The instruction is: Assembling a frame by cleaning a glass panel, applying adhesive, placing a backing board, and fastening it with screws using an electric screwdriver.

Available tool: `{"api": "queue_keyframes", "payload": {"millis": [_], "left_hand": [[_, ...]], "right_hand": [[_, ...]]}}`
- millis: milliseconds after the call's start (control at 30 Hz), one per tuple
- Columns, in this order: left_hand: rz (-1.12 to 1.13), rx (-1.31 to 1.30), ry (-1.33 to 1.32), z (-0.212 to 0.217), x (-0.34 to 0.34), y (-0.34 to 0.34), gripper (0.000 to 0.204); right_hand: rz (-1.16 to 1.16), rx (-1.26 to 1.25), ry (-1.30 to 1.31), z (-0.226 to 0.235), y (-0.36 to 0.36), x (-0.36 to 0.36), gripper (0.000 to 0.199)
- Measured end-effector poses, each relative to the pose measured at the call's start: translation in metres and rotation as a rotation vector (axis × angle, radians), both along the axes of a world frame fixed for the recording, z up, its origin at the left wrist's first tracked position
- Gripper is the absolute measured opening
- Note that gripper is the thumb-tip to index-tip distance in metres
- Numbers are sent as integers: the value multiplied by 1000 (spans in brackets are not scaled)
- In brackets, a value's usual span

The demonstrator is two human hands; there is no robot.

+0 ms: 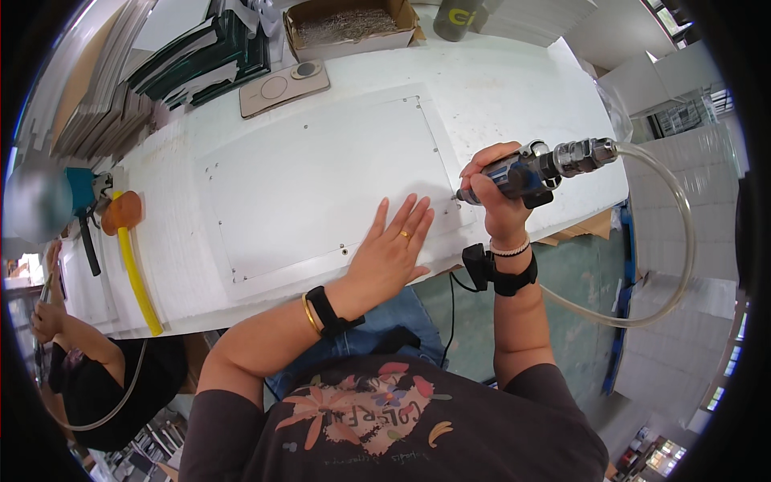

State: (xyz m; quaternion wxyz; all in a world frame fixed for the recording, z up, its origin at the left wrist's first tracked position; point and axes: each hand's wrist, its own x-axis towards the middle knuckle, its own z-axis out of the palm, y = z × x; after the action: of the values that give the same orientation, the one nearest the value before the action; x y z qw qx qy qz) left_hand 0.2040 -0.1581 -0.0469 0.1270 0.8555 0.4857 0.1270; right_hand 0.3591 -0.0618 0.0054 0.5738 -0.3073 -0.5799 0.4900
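Observation:
My right hand (502,193) is closed round a blue and black air screwdriver (518,175), which is held sideways with its bit pointing left. The bit's tip is at the right edge of a white rectangular panel (321,173), near small screws there; whether it touches one I cannot tell. A clear air hose (684,241) runs from the tool's metal coupling and loops down on the right. My left hand (393,245) lies flat on the panel's near right part, fingers stretched out, holding nothing. Small screws or holes line the panel's edges, among them a screw (344,251) beside my left hand.
A beige phone-like device (281,88) lies behind the panel. Farther back are an open cardboard box (389,40) of small metal pieces and a grey bottle (454,20). At left are an orange-headed mallet (122,213), a teal tool (79,189), and another person's hand (48,320).

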Motion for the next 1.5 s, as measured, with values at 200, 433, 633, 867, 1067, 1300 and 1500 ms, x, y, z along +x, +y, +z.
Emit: {"api": "queue_keyframes", "payload": {"millis": [200, 433, 633, 867, 1067, 1300, 1500], "left_hand": [[-18, -141, -174, 1, -9, 4, 73], [179, -746, -593, 44, -66, 6, 62], [-52, -195, -664, 86, -57, -43, 64], [-25, -464, -606, 66, -73, -103, 48], [40, -508, -190, 29, -125, -162, 41], [75, -445, 28, -7, -141, -184, 40], [134, -667, 39, 77, -163, -141, 43]], "right_hand": [[-139, -66, 106, 1, 3, -4, 20], [254, 79, -54, 24, -11, 8, 24], [519, 189, 93, 33, -78, -35, 26], [841, -584, -124, 10, -164, -32, 65], [1208, -685, -788, 7, -179, 36, 43], [501, -610, -521, 32, -104, 78, 21], [165, -547, -580, 13, 1, 52, 25]]}}
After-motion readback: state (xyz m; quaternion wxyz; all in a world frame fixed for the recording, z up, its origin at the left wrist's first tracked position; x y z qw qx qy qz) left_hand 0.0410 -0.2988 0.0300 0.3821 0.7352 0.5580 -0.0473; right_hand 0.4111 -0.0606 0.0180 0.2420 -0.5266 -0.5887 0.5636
